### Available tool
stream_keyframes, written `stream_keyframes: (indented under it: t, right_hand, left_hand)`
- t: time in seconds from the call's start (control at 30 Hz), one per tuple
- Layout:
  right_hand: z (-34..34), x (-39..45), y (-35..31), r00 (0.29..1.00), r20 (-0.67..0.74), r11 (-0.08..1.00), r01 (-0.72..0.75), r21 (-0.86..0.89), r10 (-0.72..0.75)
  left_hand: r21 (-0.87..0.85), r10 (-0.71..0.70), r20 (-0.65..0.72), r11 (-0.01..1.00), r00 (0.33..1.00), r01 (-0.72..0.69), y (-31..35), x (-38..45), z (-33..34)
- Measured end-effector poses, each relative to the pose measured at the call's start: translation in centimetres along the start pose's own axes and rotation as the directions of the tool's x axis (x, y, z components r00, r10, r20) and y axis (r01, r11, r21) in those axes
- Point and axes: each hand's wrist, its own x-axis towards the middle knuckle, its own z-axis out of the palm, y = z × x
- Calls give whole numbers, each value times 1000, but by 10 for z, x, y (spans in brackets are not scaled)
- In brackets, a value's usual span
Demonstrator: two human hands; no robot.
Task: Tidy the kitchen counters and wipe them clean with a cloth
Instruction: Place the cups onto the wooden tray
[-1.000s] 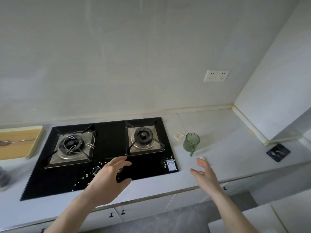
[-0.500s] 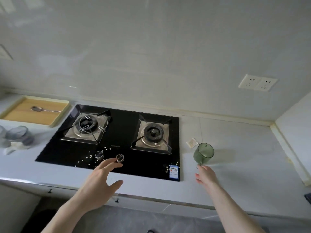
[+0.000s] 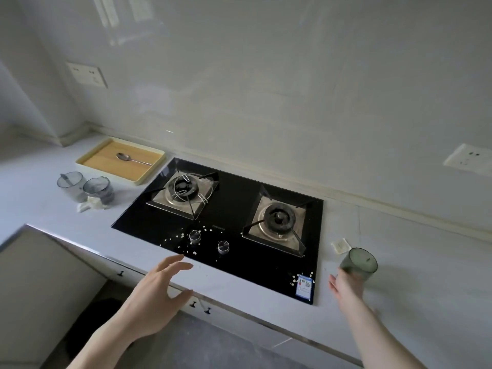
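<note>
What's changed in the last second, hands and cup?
The right hand has moved forward to the green cup and now touches its near side; a full grip isn't clear. The left hand stays open over the counter edge. The cup, the stove and the scattered grains haven't moved.

Wall sockets [image 3: 86, 73] and [image 3: 469, 159] on the backsplash. Dark drawer knobs [image 3: 121, 273] below the counter edge. Grey floor [image 3: 202, 344] beneath me.
</note>
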Motion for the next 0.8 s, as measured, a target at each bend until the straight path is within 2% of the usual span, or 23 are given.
stream_keyframes:
  t: [0.07, 0.17, 0.23, 0.33, 0.47, 0.63, 0.8]
  right_hand:
    - [9, -14, -2, 997, -30, 998, 68, 13, -68]
    - [34, -64, -2, 979, 43, 976, 194, 102, -199]
    - [56, -106, 0, 946, 153, 956, 272, 109, -286]
    - [99, -172, 16, 852, 378, 930, 358, 81, -361]
    - [158, -242, 45, 732, 592, 914, 406, 18, -337]
    - [223, -310, 79, 607, 754, 888, 455, -69, -252]
    - [266, -352, 112, 569, 796, 861, 492, -127, -208]
  left_hand:
    - [6, -9, -10, 1000, 1000, 9, -8, -3, -6]
    - [6, -14, -23, 1000, 1000, 14, -22, -9, -19]
    - [-3, -25, -22, 1000, 999, 25, -34, -13, -28]
    - [-4, -49, -26, 999, 998, 49, -63, -24, -49]
    - [-12, -91, -57, 996, 994, 90, -112, -45, -83]
    - [-24, -126, -119, 992, 985, 124, -179, -78, -122]
    - [-22, -173, -125, 985, 977, 172, -238, -100, -145]
